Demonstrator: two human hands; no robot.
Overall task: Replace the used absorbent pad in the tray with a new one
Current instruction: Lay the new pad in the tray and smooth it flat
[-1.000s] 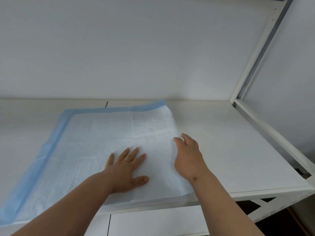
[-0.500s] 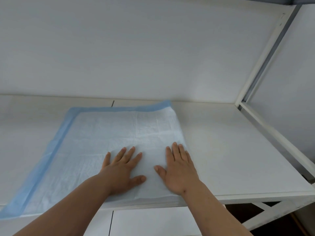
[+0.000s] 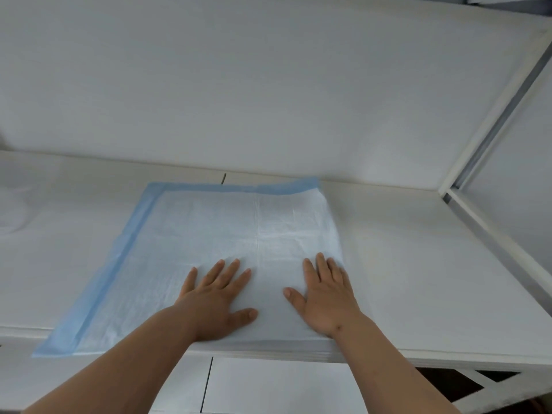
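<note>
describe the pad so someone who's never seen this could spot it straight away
Start at the wide white shelf surface that runs below the white back wall. On its left half lies the absorbent pad, a flat pale sheet with the left hand and right hand pressed flat on its near part. Its blue border along the left and far edges marks it out.

The pad [image 3: 209,243] lies flat on the shelf [image 3: 418,264], toward its left and reaching the front edge. The 2 hands rest on the pad's front part: left hand [image 3: 216,297] left of right hand [image 3: 324,297], apart.
</note>
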